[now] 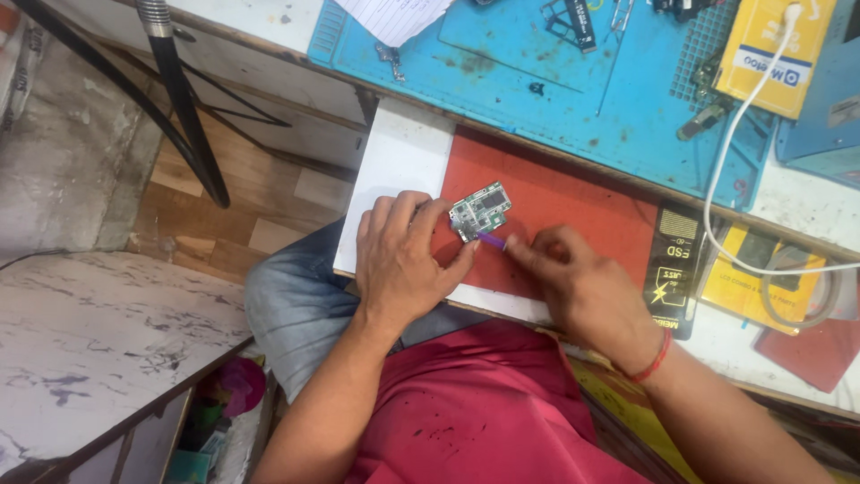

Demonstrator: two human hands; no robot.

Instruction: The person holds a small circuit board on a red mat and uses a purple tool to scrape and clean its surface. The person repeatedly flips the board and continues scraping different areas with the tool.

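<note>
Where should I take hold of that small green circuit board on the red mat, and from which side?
Probably by its bare far edges, coming from the upper right. The small green circuit board lies flat on the red mat; the left hand covers its near-left side, and the right hand brings a thin purple tool to its lower edge. A pinching grip across the thin edges avoids the components on its face.

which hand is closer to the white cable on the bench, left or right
Right. The right hand sits on the red mat, a short gap from the white cable running down beside it. The left hand, holding the small circuit board, is farther off on the other side.
</note>
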